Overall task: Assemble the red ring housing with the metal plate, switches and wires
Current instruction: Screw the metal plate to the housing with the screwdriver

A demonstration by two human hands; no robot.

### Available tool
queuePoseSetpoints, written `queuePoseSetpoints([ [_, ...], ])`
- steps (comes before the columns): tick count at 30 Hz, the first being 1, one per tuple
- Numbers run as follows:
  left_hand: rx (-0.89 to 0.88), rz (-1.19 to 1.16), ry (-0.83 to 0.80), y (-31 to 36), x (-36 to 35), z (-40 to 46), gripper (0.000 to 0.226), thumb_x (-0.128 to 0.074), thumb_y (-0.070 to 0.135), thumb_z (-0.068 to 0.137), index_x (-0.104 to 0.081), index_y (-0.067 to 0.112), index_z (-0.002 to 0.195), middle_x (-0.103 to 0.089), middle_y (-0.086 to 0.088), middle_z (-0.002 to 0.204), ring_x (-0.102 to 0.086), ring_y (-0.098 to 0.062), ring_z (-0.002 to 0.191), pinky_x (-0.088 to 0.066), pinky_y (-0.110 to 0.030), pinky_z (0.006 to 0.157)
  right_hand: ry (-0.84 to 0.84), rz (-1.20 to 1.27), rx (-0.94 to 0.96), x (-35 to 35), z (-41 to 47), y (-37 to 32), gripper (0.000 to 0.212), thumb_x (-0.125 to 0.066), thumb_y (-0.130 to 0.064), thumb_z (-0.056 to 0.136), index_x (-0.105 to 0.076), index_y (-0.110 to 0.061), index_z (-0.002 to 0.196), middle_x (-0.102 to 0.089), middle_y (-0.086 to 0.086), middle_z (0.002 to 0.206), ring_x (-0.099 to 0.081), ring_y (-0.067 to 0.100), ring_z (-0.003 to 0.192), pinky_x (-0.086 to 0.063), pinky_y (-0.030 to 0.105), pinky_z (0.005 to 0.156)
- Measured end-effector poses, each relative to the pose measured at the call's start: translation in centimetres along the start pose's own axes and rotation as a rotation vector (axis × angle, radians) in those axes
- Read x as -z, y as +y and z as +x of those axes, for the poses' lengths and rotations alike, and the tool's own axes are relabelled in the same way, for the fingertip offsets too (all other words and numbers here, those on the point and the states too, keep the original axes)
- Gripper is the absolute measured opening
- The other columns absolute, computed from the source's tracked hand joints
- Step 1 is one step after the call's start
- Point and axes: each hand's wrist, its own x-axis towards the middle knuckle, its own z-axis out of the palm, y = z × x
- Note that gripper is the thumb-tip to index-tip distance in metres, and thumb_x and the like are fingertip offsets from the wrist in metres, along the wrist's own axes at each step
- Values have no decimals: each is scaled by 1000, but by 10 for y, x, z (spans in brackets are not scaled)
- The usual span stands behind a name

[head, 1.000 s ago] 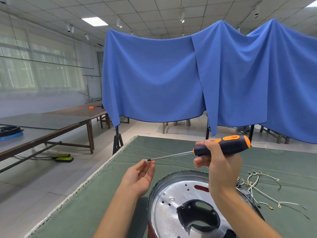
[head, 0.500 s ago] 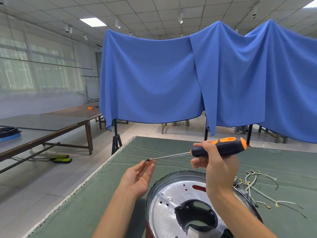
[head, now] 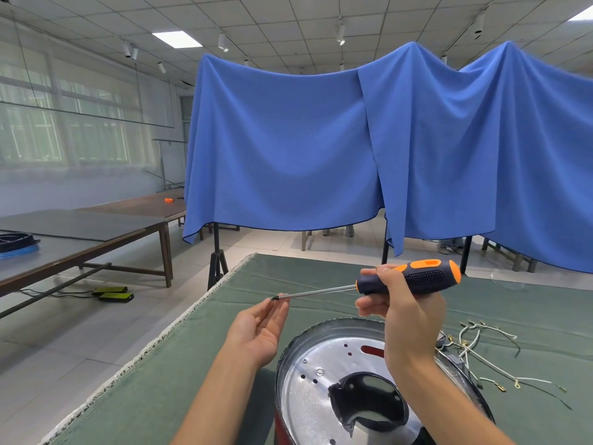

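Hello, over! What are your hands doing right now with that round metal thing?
Right hand grips screwdriver. Left hand open, fingertips at its tip. Metal plate sits in red ring housing, untouched. Wires lie beside, not blocking.

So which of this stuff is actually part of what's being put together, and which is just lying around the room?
Part of the job:
- screwdriver, gripped by the right hand
- left hand, open at the screwdriver's tip
- metal plate in the red ring housing
- white wires on the green cloth

Just lying about:
- blue drapes
- side tables
- two green-topped boxes on the floor
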Motion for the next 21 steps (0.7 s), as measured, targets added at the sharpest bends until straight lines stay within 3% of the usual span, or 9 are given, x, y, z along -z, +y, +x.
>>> queuePoseSetpoints([
  [6,-2,-21,5,-1,-1,-1,13,-48,-2,94,-55,-8,84,-65,-20,57,-66,-27,44,-55,-32,46,-18,-17,39,0,-4,0,16,-60,-1,84,-65,-4,69,-70,11,63,-58,23,38,-50,28,40],
  [12,-20,-11,5,-3,-4,-2,16,-48,-1,95,-55,-6,82,-65,-19,55,-65,-24,43,-55,-30,48,-85,-39,102,-1,-8,-4,12,-62,-15,72,-70,-9,66,-67,14,59,-59,28,39,-49,28,39],
  [21,-23,-6,-39,-4,-11,-9,15,-48,-1,95,-55,-7,83,-66,-21,59,-67,-25,47,-56,-32,56,-112,-77,149,-3,2,-17,23,-62,-11,84,-67,-17,62,-70,10,64,-59,25,39,-49,27,40],
])
